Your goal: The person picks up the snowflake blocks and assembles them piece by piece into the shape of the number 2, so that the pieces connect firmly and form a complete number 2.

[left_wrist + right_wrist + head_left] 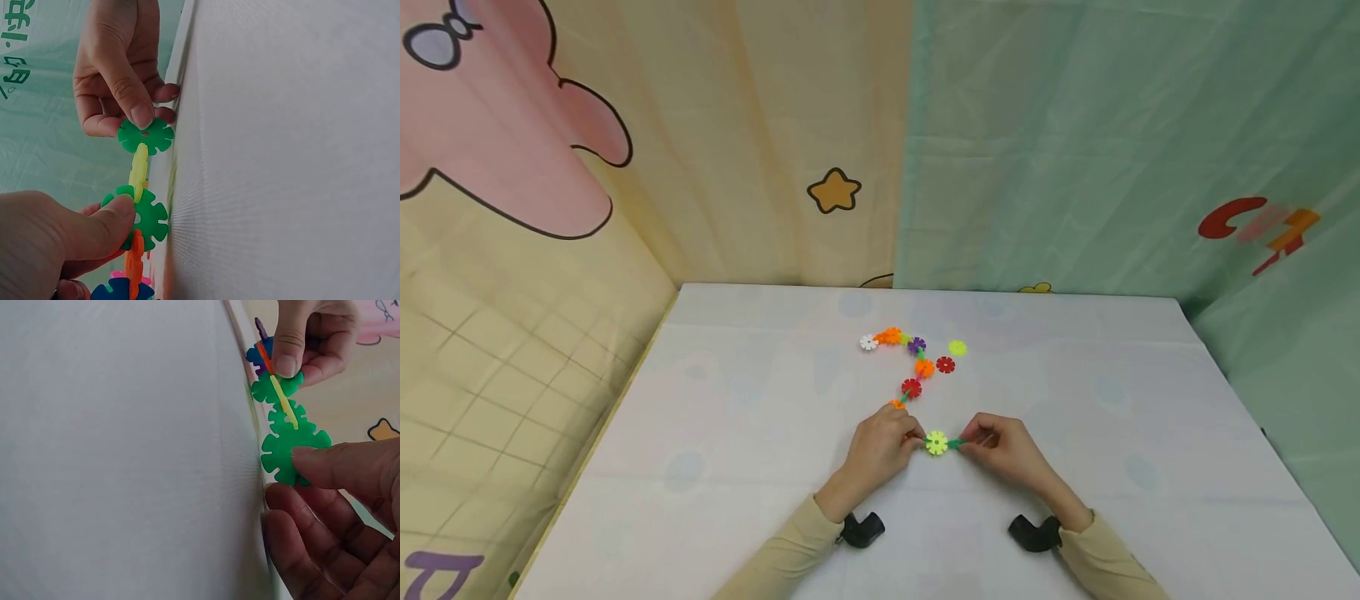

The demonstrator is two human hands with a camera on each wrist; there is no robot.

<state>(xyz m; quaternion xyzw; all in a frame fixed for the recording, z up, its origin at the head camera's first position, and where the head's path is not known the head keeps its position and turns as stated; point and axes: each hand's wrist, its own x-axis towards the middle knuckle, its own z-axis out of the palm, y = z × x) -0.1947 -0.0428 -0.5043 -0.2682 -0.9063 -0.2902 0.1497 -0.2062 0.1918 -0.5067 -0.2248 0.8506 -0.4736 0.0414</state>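
A chain of slotted plastic snowflake discs runs from between the hands up the table. My left hand [883,442] pinches a green disc [153,217] between thumb and fingers. My right hand [1006,446] pinches another green disc [287,453] at the chain's near end. Between them a yellow-green disc [936,443] is slotted into both, seen edge-on in the wrist views. Past the left hand's disc come an orange disc [134,265] and a blue disc [112,291]. The chain's section just beyond the left hand is partly hidden by it in the head view.
Farther up, the chain passes a red disc [912,388], an orange disc [925,368] and a purple disc [917,345], ending at a white disc [868,342]. A loose yellow disc [957,347] and red disc [946,365] lie right of it on the white table [737,367].
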